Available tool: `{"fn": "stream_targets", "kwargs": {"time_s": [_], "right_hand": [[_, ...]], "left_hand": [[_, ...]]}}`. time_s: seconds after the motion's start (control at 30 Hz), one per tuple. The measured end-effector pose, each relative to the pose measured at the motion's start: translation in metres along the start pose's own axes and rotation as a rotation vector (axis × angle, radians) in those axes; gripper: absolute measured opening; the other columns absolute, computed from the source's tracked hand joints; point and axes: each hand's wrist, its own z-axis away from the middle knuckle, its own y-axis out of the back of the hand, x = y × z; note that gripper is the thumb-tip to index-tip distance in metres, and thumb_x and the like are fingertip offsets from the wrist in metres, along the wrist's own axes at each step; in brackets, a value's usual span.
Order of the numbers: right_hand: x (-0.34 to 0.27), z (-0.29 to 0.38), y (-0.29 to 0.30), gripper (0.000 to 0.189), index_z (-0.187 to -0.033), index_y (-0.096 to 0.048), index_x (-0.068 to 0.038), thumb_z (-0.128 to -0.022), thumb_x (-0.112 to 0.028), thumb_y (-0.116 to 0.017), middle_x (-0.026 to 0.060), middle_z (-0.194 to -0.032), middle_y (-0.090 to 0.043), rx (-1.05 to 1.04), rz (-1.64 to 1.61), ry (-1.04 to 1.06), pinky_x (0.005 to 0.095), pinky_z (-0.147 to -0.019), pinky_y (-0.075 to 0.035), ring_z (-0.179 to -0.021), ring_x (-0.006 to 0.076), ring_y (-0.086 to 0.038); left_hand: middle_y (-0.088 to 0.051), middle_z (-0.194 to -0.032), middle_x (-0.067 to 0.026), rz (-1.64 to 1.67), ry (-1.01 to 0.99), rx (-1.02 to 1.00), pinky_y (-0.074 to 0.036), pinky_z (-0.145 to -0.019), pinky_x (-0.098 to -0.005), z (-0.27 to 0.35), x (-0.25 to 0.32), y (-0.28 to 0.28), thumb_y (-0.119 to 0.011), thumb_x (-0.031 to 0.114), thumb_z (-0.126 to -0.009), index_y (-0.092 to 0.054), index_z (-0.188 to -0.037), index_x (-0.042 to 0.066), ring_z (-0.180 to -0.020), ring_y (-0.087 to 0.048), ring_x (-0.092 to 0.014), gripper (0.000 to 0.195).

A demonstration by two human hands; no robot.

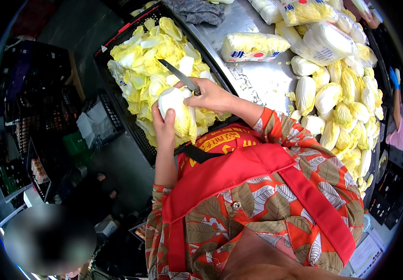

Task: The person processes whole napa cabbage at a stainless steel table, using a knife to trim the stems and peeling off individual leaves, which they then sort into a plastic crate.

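My left hand (164,122) grips a napa cabbage (174,105) from its near left side, with the thumb on top. The white base of the cabbage points away from me and its yellow leafy end towards my apron. In my right hand (212,94) is a knife (180,75), its blade pointing up and to the left past the cabbage base; the handle is mostly hidden in the fist. The right thumb touches the cabbage's right side. Under both hands lies a heap of loose yellow cabbage leaves (145,70), piled in a black plastic crate (136,140).
A metal table (247,80) adjoins the crate on the right. It bears many whole cabbages (345,105), bagged cabbages (254,47) and a grey cloth (196,10). A gloved hand (394,77) shows at far right. A blurred person (50,239) is at lower left, near stacked crates (29,119).
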Motion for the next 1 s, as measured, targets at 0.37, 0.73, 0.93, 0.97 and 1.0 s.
{"fn": "stream_targets", "kwargs": {"time_s": [0.37,0.73,0.93,0.97,1.0], "right_hand": [[0.007,-0.002,0.013,0.049,-0.112,-0.053,0.000,-0.069,-0.019,-0.066,0.0116,-0.094,-0.059,-0.130,-0.021,-0.018,0.0288,-0.075,-0.045,-0.082,0.0183,-0.057],[0.019,0.001,0.008,0.046,-0.115,-0.056,0.001,-0.070,-0.008,-0.058,0.0085,-0.099,-0.061,-0.066,-0.025,-0.088,0.0258,-0.078,-0.045,-0.088,0.0131,-0.056],[0.030,-0.004,-0.007,0.041,-0.109,-0.059,-0.001,-0.069,-0.013,-0.058,0.0116,-0.098,-0.063,-0.058,-0.026,-0.115,0.0291,-0.082,-0.044,-0.089,0.0190,-0.058],[0.025,-0.002,-0.008,0.040,-0.107,-0.060,-0.001,-0.069,-0.013,-0.058,0.0124,-0.097,-0.063,-0.035,-0.003,-0.156,0.0291,-0.082,-0.044,-0.089,0.0201,-0.058],[0.023,0.001,-0.006,0.039,-0.106,-0.060,-0.001,-0.069,-0.014,-0.058,0.0134,-0.095,-0.063,-0.022,0.020,-0.177,0.0289,-0.081,-0.044,-0.089,0.0208,-0.058]], "left_hand": [[-0.053,-0.113,-0.0100,-0.177,0.033,-0.068,-0.045,-0.087,-0.0316,0.001,0.008,-0.008,-0.070,0.004,-0.070,-0.043,-0.120,-0.001,-0.101,-0.053,-0.017,0.057],[-0.057,-0.110,-0.0089,-0.083,0.104,-0.107,-0.043,-0.088,-0.0294,-0.002,-0.009,0.000,-0.067,0.017,-0.079,-0.047,-0.121,-0.001,-0.101,-0.053,-0.015,0.051],[-0.052,-0.111,-0.0121,-0.248,0.202,-0.136,-0.041,-0.088,-0.0320,0.001,-0.025,0.014,-0.054,0.032,-0.090,-0.048,-0.119,0.002,-0.102,-0.050,-0.018,0.043],[-0.054,-0.110,-0.0113,-0.356,0.058,-0.172,-0.042,-0.087,-0.0312,-0.001,-0.040,0.021,-0.061,0.027,-0.086,-0.047,-0.120,0.001,-0.099,-0.052,-0.018,0.044],[-0.055,-0.108,-0.0103,-0.323,0.069,-0.183,-0.043,-0.085,-0.0303,0.001,-0.031,0.011,-0.064,0.021,-0.083,-0.047,-0.120,0.001,-0.098,-0.053,-0.018,0.045]]}}
